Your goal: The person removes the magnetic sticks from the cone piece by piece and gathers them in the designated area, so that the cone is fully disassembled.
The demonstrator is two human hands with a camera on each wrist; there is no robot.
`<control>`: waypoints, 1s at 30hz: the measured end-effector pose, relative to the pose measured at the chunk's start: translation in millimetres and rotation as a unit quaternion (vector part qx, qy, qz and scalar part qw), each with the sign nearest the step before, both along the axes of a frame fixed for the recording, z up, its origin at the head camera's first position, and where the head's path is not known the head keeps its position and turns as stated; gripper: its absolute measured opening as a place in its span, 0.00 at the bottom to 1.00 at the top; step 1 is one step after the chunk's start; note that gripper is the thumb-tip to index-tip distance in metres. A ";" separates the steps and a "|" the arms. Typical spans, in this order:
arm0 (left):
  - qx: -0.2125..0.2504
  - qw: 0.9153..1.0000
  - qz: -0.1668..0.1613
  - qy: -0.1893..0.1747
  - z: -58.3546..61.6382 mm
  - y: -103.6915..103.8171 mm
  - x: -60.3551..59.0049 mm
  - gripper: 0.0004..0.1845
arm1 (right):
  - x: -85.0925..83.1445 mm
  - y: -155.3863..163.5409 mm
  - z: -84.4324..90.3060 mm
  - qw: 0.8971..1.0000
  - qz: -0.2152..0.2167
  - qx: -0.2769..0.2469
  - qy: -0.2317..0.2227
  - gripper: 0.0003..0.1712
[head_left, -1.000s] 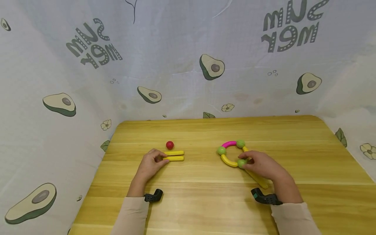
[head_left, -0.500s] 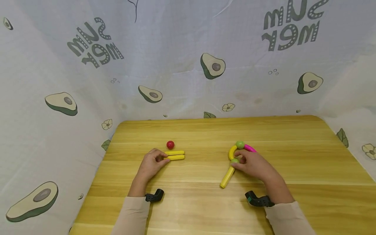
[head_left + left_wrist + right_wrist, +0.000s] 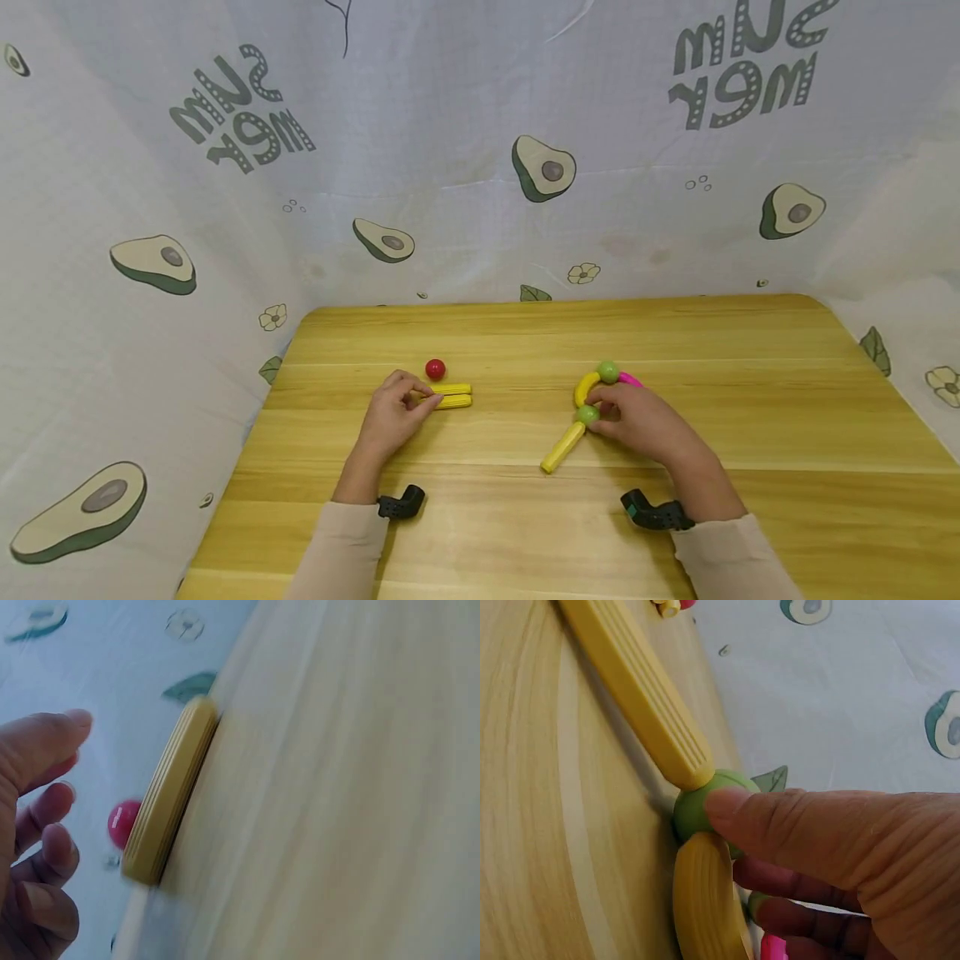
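My right hand (image 3: 637, 417) pinches a green ball (image 3: 694, 814) between thumb and fingers. From that ball a straight yellow rod (image 3: 562, 448) points toward the front left, and a curved yellow rod (image 3: 705, 892) runs to a second green ball (image 3: 608, 372). A magenta curved rod (image 3: 630, 379) continues behind the hand, which hides the rest of the ring. On the left, two straight yellow rods (image 3: 453, 402) lie side by side. My left hand (image 3: 393, 412) hovers at their left ends, its bent fingers and thumb apart and holding nothing in the left wrist view.
A red ball (image 3: 435, 369) lies just behind the left pair of rods. The wooden table (image 3: 510, 517) ends at a white curtain (image 3: 465, 167) with avocado prints at the back and sides. Each wrist wears a black camera (image 3: 402, 502).
My right hand has turned the ball-and-rod piece, so its straight rod swung from front right to front left, and shifted it left. My left hand has moved slightly right and back along the rods.
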State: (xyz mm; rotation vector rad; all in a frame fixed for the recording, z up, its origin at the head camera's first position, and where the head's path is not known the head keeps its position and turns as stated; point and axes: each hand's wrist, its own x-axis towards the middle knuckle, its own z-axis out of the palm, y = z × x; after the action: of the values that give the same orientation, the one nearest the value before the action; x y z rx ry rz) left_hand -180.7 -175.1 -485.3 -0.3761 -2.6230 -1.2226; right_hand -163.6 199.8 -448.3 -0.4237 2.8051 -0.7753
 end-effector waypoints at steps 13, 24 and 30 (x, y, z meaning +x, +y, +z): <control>-0.111 0.973 -0.194 -0.057 -2.2 77.9 28.1 0.17 | 2.2 -13.2 -2.6 0.999 -0.002 -0.024 -0.033 0.18; -0.114 0.975 -0.170 -0.087 -9.0 77.5 24.8 0.13 | 0.7 -24.2 -13.6 0.999 0.027 -0.030 -0.027 0.20; -0.080 0.975 -0.183 -0.095 -11.0 74.7 24.4 0.12 | 0.6 -21.4 -20.6 0.998 0.026 -0.053 -0.038 0.19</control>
State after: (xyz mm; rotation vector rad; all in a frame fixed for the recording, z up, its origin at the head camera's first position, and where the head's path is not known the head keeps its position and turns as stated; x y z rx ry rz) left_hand -156.4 -100.4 -496.3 -0.8440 -2.9187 -1.2028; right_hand -163.0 178.4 -468.9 -0.4729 2.6809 -0.9110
